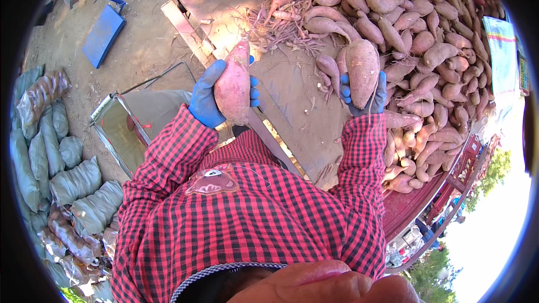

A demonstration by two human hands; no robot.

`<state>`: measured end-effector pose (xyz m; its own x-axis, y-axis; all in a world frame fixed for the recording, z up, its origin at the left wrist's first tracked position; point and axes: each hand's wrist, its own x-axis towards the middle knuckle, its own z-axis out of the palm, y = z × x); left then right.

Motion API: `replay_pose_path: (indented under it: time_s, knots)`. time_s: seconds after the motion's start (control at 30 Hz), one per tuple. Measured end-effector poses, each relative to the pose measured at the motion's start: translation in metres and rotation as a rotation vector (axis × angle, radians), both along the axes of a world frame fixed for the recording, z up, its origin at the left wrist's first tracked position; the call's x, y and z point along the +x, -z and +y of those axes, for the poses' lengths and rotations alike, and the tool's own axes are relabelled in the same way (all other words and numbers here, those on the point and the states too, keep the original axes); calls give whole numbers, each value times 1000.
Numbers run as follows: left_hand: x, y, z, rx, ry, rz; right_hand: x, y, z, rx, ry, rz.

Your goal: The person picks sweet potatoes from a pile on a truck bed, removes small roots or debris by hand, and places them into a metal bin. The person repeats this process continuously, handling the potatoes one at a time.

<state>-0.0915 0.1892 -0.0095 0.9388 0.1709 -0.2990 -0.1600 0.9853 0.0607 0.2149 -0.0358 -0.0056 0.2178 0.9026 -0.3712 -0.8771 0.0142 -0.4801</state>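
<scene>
A large, pinkish sweet potato (pixel 233 86) tapers to a point at its far end, and my left hand (pixel 206 94) grips it from beneath in a blue glove. In my right hand (pixel 380 92), also gloved in blue, lies a second sweet potato (pixel 363 73), broad and paler, with a thin root hanging off it. The two hands are well apart. Close behind the right hand rises a big pile of loose sweet potatoes (pixel 414 46). Below and left of my left hand, an open bag on a metal frame (pixel 162 103) has something reddish-brown inside.
A blue platform scale (pixel 104 35) stands at the far left. Filled grey-green sacks (pixel 78 181) and clear bags of produce (pixel 69 235) are heaped on the left. A wooden plank (pixel 185 29) and tangled roots (pixel 286 35) lie ahead. A red metal side rail (pixel 438 193) bounds the pile.
</scene>
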Motion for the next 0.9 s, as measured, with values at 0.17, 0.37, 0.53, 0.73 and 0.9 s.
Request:
replay_pose_path:
  time_s: [0.17, 0.37, 0.53, 0.73, 0.9]
  knots:
    - [-60, -9, 11, -45, -54, -110, -89, -1, 70, 33, -13, -78]
    - [-180, -23, 18, -69, -315, -247, -292, -25, 174, 69, -123, -243]
    - [-289, -7, -2, -18, -485, -305, -402, -19, 212, 187, -248, -1227]
    - [-343, 8, -23, 175, -638, -208, -464, -31, 226, 2, -643, -806]
    - [-368, 36, -38, 360, -378, -346, -512, -42, 242, -271, -333, -317]
